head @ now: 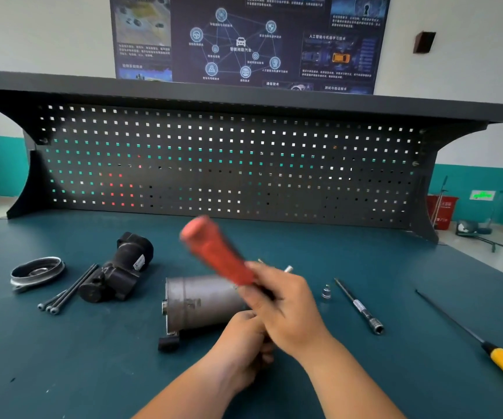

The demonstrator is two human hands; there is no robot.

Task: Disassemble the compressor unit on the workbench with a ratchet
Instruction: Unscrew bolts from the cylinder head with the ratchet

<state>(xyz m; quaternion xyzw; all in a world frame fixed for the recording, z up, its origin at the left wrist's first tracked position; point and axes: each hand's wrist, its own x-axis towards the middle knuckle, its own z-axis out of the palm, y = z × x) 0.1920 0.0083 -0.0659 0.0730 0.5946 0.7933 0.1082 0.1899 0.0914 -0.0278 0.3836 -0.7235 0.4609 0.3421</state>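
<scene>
Compressor cylinder (201,300) lies sideways on the workbench (62,358); right hand (277,300) grips the blurred red handle (217,252) over it; left hand (244,337) curls at its end, grip hidden. White label (139,262) on the black housing (114,276): unreadable.

Compressor body (201,300) centre of table (92,373); motor part (117,267), bolts (68,290), pulley (36,272) to left; socket (326,293), extension bar (360,306), screwdriver (486,346) to right; pegboard (229,164) behind.

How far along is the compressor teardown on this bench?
Done: the end cover, black head and three long bolts already lie off to the left. In hand: the right hand grips the red-handled ratchet over the grey cylinder, the left hand at its right end. Left: the cylinder itself, apparently still to be stripped.
</scene>
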